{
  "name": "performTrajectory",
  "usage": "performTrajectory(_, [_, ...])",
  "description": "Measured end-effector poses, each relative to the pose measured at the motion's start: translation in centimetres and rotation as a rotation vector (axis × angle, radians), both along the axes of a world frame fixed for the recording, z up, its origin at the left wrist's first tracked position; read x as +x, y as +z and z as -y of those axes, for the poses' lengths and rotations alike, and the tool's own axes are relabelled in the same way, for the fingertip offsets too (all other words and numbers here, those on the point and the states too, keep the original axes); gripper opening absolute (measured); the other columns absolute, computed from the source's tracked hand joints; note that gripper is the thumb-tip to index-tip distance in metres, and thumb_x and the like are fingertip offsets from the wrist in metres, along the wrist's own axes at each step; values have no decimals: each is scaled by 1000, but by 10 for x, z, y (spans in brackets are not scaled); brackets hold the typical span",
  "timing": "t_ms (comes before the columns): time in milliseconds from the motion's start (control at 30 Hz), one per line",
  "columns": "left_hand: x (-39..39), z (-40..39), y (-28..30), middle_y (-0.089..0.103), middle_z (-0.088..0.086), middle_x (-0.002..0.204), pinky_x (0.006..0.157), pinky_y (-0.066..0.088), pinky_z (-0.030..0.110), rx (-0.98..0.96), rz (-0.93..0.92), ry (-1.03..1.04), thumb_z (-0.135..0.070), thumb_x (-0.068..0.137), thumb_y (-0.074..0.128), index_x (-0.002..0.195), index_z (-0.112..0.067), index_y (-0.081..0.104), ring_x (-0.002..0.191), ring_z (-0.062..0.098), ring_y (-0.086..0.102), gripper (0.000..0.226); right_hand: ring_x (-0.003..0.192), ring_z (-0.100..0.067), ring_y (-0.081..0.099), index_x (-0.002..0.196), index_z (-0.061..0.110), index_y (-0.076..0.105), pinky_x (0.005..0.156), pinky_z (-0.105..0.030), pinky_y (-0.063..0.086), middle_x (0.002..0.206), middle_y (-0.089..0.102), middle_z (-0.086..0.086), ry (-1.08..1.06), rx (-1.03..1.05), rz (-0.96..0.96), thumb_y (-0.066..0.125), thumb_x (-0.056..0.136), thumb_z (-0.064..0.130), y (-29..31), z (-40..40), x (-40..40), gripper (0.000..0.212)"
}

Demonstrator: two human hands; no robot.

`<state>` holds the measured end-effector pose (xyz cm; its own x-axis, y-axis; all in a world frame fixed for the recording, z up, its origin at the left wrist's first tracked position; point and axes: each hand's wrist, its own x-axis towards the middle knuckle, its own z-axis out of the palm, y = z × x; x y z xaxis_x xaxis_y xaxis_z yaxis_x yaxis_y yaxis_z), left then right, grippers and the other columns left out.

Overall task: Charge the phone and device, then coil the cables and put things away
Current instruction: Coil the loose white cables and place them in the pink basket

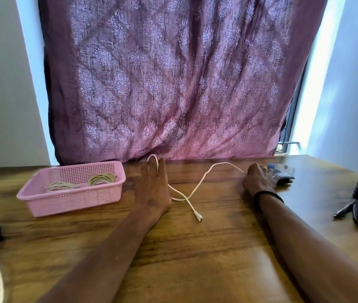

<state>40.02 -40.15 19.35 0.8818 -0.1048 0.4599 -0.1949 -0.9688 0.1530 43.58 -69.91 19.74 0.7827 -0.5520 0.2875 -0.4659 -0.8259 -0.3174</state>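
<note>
Your left hand (pixel 153 184), fingers straight, loops the white cable (pixel 197 186) for coiling; right hand (pixel 259 178) pinches its far end beside the phone (pixel 283 173).

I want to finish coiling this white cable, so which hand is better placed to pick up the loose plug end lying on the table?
Probably the left hand. The white cable already loops over its fingers, and the plug end lies nearer its wrist. The right hand is farther off, at the phone.
</note>
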Motion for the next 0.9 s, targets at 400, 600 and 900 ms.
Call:
performTrajectory(400, [9, 0, -11, -3, 6, 170, 119, 29, 56, -25, 43, -79, -10, 93, 56, 162, -17, 3, 154, 32, 9, 87, 116, -42, 63, 117, 9, 72, 95, -44, 53, 121, 71, -25, 293, 75, 213, 52, 98, 12, -6, -13, 14, 28])
performTrajectory(600, [11, 0, -13, -3, 5, 170, 118, 30, 55, -49, 39, -107, -6, 92, 53, 162, -15, 3, 153, 32, 8, 86, 98, -30, 71, 126, 10, 65, 84, -36, 53, 110, 79, -11, 508, 138, 878, 44, 110, 18, 29, -32, -5, 27])
performTrajectory(900, [5, -1, -8, 22, 9, 166, 118, 33, 49, -363, 241, -234, -48, 103, 39, 160, -12, 18, 147, 33, 27, 71, 68, -5, 64, 128, 8, 63, 64, -10, 46, 92, 70, -6, 947, 70, 700, 43, 113, 19, 36, -91, -19, 27])
